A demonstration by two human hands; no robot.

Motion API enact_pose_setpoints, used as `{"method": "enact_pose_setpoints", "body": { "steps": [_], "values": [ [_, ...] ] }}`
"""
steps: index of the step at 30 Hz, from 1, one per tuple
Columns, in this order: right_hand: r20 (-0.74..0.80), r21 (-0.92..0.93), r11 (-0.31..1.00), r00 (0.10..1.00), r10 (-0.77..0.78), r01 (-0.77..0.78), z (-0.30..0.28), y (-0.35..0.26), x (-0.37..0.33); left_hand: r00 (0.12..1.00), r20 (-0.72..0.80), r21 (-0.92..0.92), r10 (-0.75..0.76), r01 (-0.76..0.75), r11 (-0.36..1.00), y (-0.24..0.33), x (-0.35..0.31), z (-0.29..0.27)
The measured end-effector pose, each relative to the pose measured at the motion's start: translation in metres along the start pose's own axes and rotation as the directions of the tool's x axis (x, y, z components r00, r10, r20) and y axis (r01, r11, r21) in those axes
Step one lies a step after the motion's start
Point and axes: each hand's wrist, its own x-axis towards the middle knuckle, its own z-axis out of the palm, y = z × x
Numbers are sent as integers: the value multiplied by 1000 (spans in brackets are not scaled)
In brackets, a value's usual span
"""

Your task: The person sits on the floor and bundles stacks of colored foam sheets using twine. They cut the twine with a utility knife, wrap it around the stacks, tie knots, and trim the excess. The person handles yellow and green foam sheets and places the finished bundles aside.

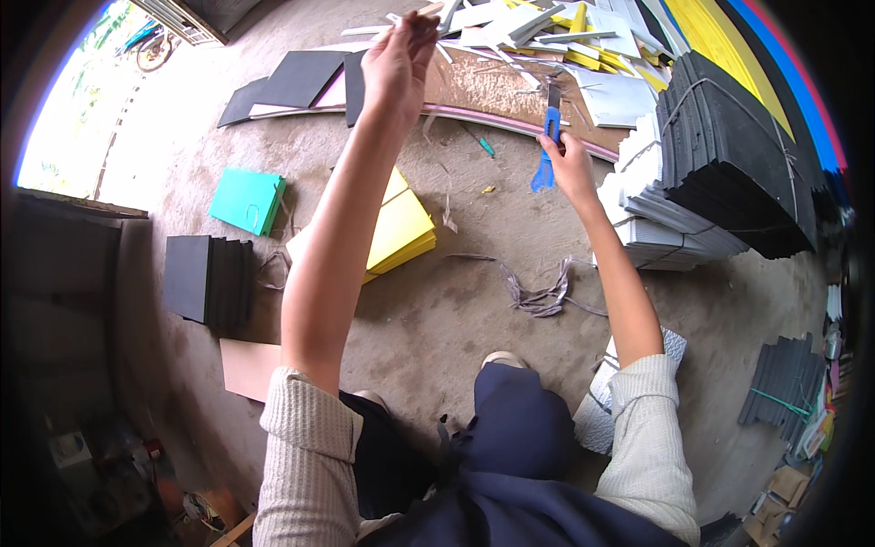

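Observation:
My right hand [571, 169] is wrapped round a blue utility knife [550, 137], its blade pointing away from me toward a low brown board [492, 87]. My left hand [398, 73] is raised at the far end of the stretched left arm, over the board's edge, with fingers extended and nothing visible in them. Black sheets [301, 77] lie on the board left of that hand. Beyond the knife is a heap of white and yellow foam offcuts [556, 32]. Under my left forearm, partly hidden, sits a stack of yellow sheets [401, 228].
At left are a green block of sheets [248, 201], a black stack [205, 278] and a pink sheet [250, 366]. Tied black sheets [729, 150] lean on white bundles [674, 242] at right. Tangled grey string [542, 296] and a small green cutter [486, 147] lie on the floor.

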Motion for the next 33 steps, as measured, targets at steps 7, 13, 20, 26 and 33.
{"method": "enact_pose_setpoints", "body": {
  "steps": [7, 13, 20, 26, 33],
  "values": [
    [246, 93, 969, 948, 202, -231, 78, 38, -27, 938, -246, 597, -245, 346, 724, -167, -56, -110],
    [355, -56, 966, 900, 254, -251, 136, 71, -80, 979, 131, 991, -154, -136, -21, -239, -140, -168],
    [175, -219, 975, 985, 6, 33, 123, 55, -86, 672, 270, 956, -690, -272, 110, -125, -161, -165],
    [466, 157, 982, 885, 19, -104, 170, -24, -70, 954, 206, 960, -216, -240, -145, -16, -190, -247],
    [511, -10, 998, 857, 63, -68, 225, -71, -88, 843, -520, 851, 136, 497, 171, -8, -224, -378]
  ]
}}
